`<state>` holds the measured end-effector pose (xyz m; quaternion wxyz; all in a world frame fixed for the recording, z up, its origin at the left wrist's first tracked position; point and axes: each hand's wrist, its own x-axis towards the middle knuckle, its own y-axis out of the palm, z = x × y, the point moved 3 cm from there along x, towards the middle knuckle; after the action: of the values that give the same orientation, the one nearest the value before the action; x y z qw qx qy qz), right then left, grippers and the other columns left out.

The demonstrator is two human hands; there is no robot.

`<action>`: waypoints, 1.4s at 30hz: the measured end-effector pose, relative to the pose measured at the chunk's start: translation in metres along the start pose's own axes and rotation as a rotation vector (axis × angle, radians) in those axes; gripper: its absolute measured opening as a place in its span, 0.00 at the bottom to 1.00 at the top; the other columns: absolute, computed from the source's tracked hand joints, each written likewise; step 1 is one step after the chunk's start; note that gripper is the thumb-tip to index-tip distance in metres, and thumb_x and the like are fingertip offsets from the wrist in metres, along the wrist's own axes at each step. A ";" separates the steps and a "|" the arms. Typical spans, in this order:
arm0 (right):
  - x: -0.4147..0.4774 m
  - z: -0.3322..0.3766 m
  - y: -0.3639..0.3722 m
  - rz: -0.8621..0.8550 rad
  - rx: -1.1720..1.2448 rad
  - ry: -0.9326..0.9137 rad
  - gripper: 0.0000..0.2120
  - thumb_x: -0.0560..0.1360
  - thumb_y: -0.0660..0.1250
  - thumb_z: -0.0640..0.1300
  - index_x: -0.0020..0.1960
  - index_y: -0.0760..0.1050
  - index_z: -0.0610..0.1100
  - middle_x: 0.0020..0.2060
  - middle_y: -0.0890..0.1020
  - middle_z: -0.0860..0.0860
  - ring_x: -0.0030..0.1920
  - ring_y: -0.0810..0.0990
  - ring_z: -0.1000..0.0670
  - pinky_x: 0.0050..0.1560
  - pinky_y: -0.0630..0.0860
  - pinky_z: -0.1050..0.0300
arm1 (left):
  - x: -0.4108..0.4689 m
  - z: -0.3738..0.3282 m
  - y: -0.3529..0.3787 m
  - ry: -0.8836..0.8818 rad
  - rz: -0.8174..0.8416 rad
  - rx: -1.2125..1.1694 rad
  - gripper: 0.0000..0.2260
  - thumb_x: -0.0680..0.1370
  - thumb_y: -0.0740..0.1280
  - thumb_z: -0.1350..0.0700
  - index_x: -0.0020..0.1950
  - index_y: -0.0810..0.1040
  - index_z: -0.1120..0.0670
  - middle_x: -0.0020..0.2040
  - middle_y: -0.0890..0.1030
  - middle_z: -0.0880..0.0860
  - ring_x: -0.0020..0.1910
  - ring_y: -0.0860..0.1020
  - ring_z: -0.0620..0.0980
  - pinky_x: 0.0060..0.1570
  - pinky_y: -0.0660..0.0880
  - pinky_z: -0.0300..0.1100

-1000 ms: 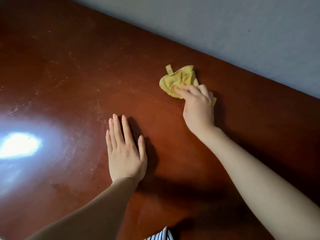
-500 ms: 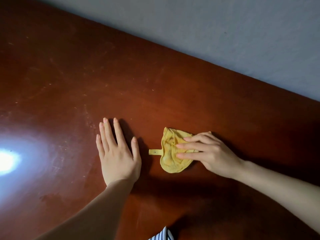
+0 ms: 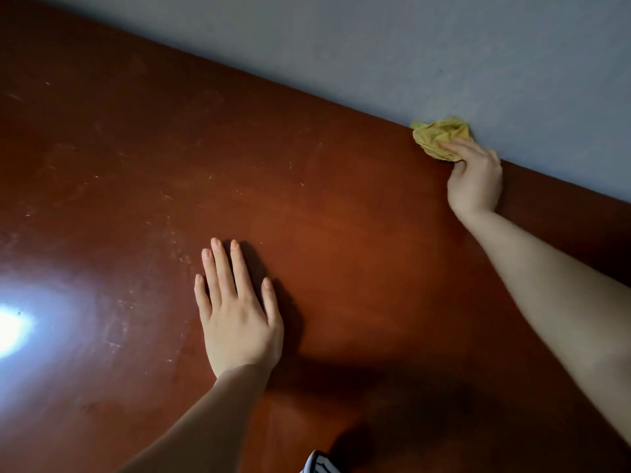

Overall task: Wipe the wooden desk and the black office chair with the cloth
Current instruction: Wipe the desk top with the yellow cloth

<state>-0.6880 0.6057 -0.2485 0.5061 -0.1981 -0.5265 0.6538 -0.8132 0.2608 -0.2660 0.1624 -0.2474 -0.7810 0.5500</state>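
The reddish-brown wooden desk fills most of the view. A crumpled yellow cloth lies at the desk's far edge, against the wall. My right hand presses down on the cloth with fingers curled over it, arm stretched out to the far right. My left hand rests flat on the desk near the middle, palm down, fingers slightly apart, holding nothing. The black office chair is not in view.
A grey wall runs along the desk's far edge. A bright light glare reflects on the desk at the left. A bit of striped fabric shows at the bottom edge.
My right hand has swept the cloth from beside my left hand out to the far right, up to the wall edge. My left hand has stayed flat in place.
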 end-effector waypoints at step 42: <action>0.038 0.178 0.076 0.285 -0.052 -0.320 0.24 0.77 0.57 0.32 0.67 0.73 0.53 0.66 0.74 0.53 0.65 0.68 0.45 0.65 0.65 0.53 | 0.000 0.000 0.002 -0.015 -0.055 -0.009 0.27 0.81 0.46 0.46 0.78 0.51 0.58 0.78 0.47 0.54 0.77 0.44 0.49 0.74 0.39 0.43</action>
<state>-0.8795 0.5568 -0.2404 0.3130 -0.1772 -0.5837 0.7280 -0.8128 0.2618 -0.2677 0.1703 -0.2223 -0.7911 0.5438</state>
